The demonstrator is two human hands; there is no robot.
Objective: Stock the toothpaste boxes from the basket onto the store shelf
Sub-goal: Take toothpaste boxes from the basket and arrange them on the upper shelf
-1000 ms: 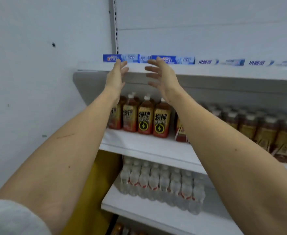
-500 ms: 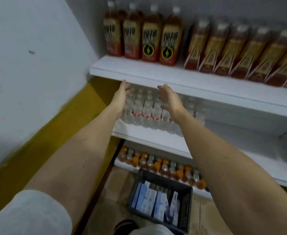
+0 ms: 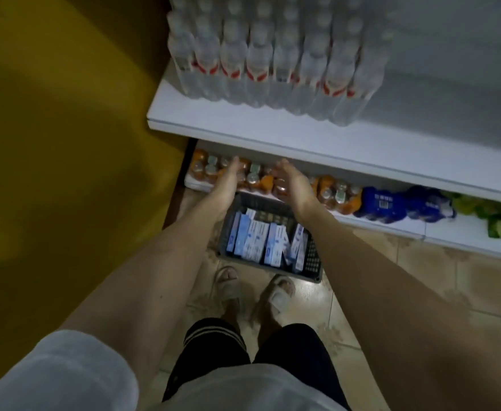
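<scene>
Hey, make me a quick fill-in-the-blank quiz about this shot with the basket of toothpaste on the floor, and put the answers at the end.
1. The toothpaste boxes lie inside a dark plastic ____ on the floor.
2. Both the left hand and the right hand hold ____.
3. The clear water bottles have ____ bands on their labels.
4. The basket stands just in front of the person's ____.

Answers: basket; nothing; red; feet

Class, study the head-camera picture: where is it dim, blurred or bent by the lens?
Head view: dim overall; the yellow wall is smeared by blur; the water bottles are soft; the shelf edge slants from wide-angle distortion; the toothpaste boxes show unreadable print.
</scene>
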